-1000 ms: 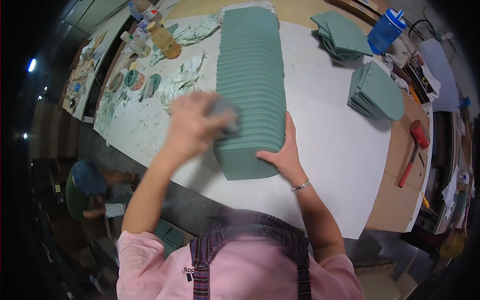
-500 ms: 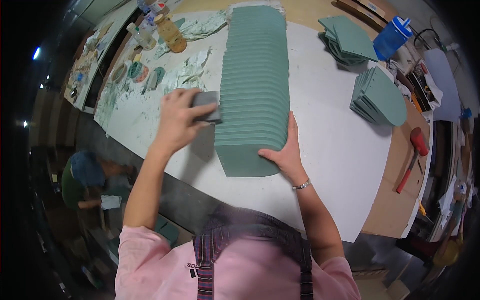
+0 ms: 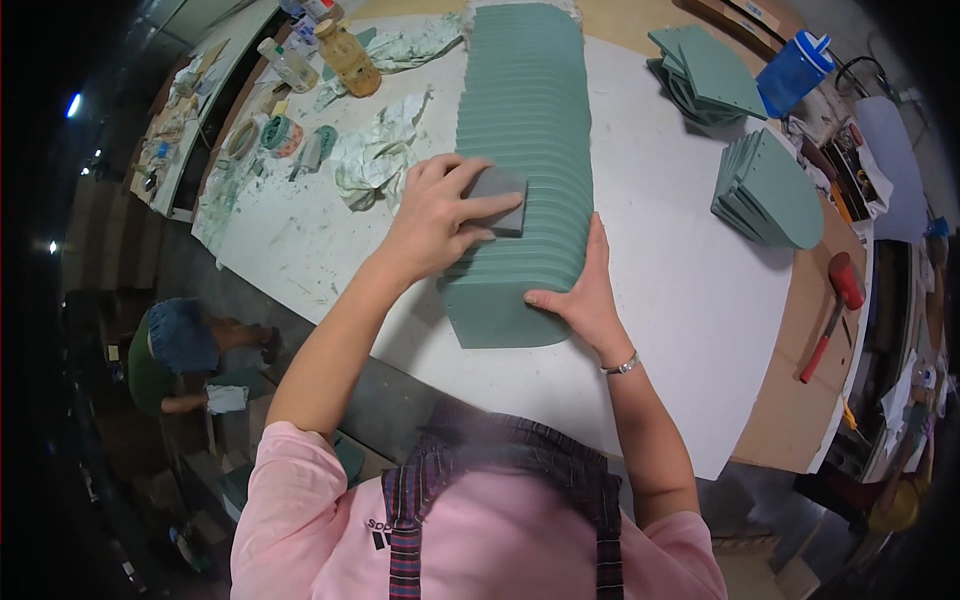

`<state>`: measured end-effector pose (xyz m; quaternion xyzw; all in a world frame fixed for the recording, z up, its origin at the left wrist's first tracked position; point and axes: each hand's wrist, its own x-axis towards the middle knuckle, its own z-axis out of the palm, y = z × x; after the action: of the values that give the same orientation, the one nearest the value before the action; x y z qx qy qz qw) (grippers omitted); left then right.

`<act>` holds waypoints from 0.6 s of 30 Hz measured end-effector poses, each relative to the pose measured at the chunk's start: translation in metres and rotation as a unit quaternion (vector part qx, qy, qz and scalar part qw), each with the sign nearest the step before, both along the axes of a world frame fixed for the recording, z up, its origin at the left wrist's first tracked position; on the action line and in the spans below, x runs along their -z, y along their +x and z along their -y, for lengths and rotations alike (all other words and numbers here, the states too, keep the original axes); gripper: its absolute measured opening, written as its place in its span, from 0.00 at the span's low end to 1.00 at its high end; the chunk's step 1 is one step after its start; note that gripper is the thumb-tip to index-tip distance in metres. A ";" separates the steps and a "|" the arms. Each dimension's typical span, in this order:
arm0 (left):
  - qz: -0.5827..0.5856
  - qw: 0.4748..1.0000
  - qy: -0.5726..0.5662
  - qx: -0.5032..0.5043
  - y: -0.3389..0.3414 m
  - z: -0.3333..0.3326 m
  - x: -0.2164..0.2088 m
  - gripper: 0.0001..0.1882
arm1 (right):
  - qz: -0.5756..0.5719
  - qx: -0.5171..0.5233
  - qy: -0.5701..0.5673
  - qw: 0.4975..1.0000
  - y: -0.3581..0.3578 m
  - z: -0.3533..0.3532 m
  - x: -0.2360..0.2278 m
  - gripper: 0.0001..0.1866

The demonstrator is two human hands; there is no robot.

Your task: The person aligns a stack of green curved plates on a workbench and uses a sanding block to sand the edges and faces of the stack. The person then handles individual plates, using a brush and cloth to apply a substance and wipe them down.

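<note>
Left grip [image 3: 435, 218]: clasped a grey block [image 3: 505, 205], apparently mid-sanding; row of round-cornered green panels [image 3: 530, 110]: stood packed at the middle of the counter [image 3: 680, 330], under the block; right grip [image 3: 590, 300]: lay spread, unclenched, against the row's near right corner; next stroke seemingly called for level pressure

The block [image 3: 506, 184] is grey, the panels [image 3: 530, 130] dull green, the shirt [image 3: 505, 550] pink, the apron [image 3: 405, 540] dark and striped.
</note>
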<state>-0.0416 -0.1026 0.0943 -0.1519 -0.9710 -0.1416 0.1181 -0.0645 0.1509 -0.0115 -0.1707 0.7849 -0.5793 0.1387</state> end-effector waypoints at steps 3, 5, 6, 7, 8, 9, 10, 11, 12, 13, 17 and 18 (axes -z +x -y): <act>0.027 0.998 -0.024 0.041 -0.002 0.013 -0.005 0.32 | 0.001 0.009 -0.005 1.000 -0.001 -0.004 0.007 0.78; 0.016 0.999 -0.039 0.019 0.016 0.027 -0.004 0.32 | -0.012 0.008 -0.009 1.000 -0.001 -0.007 0.006 0.78; 0.002 0.998 -0.056 -0.010 0.020 0.030 -0.003 0.32 | -0.011 0.016 -0.009 1.000 0.002 -0.008 0.006 0.78; -0.007 0.999 -0.045 0.006 0.014 0.029 0.001 0.32 | -0.002 0.020 -0.004 1.000 0.005 -0.009 0.004 0.78; -0.013 0.999 -0.049 0.006 0.002 0.019 0.002 0.32 | 0.000 0.016 -0.005 1.000 0.000 -0.004 0.005 0.78; -0.012 0.999 -0.024 0.025 -0.008 0.002 0.003 0.32 | -0.002 0.012 -0.011 1.000 -0.001 0.002 0.006 0.78; -0.010 0.999 0.006 0.046 -0.015 -0.013 0.004 0.32 | 0.005 0.007 -0.028 1.000 0.001 0.002 0.003 0.78; 0.008 0.997 0.021 0.070 -0.025 -0.020 0.006 0.32 | 0.010 0.005 -0.043 0.999 0.002 -0.001 0.002 0.78; 0.007 0.997 0.021 0.073 -0.024 -0.016 0.004 0.32 | 0.009 0.008 -0.043 0.999 0.002 -0.002 0.004 0.78; 0.018 0.997 0.001 0.069 -0.019 -0.005 -0.002 0.32 | 0.005 0.011 -0.045 0.999 0.002 -0.001 0.006 0.78; 0.015 0.999 -0.038 0.034 0.005 0.020 -0.003 0.32 | 0.000 0.023 -0.017 1.000 0.003 -0.004 0.005 0.74; 0.002 0.999 -0.038 0.007 0.009 0.019 -0.004 0.32 | 0.002 0.023 -0.017 1.000 0.004 -0.003 0.006 0.74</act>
<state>-0.0330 -0.1220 0.0986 -0.1633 -0.9747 -0.1059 0.1097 -0.0606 0.1541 -0.0174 -0.1540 0.7783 -0.5960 0.1235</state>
